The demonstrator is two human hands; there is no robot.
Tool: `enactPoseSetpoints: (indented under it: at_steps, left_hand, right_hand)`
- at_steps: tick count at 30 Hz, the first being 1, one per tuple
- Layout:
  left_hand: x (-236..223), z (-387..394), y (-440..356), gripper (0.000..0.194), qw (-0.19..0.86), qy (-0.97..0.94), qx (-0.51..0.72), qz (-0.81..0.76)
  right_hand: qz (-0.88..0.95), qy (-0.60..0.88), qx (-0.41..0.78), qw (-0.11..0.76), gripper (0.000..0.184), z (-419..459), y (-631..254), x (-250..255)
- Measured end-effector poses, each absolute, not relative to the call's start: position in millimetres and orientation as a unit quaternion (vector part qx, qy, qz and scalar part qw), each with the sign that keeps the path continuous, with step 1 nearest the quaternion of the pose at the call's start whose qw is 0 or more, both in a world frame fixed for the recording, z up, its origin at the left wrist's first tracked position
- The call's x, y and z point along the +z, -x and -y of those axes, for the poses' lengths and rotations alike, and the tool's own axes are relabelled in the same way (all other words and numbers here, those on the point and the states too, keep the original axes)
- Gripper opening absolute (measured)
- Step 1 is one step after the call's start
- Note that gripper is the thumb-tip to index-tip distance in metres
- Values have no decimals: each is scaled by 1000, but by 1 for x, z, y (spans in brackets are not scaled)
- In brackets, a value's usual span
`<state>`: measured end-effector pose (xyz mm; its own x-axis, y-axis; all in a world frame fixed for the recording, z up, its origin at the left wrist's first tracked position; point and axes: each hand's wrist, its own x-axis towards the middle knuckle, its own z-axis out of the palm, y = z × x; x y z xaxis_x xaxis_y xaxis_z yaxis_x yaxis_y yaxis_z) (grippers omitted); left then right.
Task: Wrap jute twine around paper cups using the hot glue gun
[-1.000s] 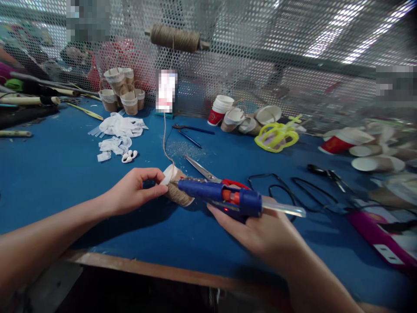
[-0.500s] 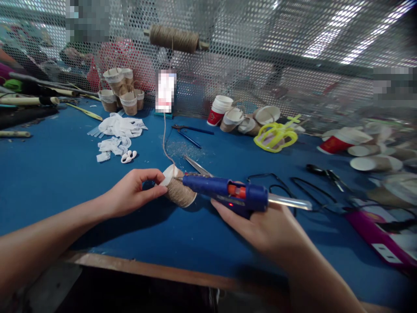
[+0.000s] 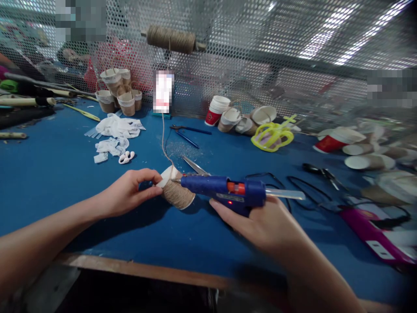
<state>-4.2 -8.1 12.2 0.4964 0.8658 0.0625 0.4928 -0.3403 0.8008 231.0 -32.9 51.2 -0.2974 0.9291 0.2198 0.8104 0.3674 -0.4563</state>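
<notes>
White cup (image 3: 178, 194) part-wrapped in brown twine, tilted above blue tabletop (image 3: 140, 248), blue glue gun (image 3: 221, 188) roughly level, nozzle at cup.

Tabletop (image 3: 185, 248): blue, smooth surface, worn wooden front edge (image 3: 143, 270) at 6 o'clock, pale specks near centre. Rear boundary: perforated grey metal screen (image 3: 247, 56), spanning 10 to 2 o'clock, partly see-through; detail behind it blurred. Lighting: bright, elongated strips (image 3: 329, 32) visible through the screen at 1 o'clock. Below the front edge: dark space (image 3: 130, 295), with a dull grey surface (image 3: 54, 289) at 7 o'clock, nature unclear.
</notes>
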Motion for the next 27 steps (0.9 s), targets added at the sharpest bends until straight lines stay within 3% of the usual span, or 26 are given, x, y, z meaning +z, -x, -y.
enactPoseSetpoints:
  at_steps: [16, 27]
  left_hand:
    - [10, 7, 7, 17, 359, -799, 246, -415]
    - [10, 7, 9, 17, 358, -804, 240, -410]
  right_hand:
    - [767, 574, 181, 224, 33, 29, -235, 55]
    - [728, 585, 282, 219, 35, 31, -235, 59]
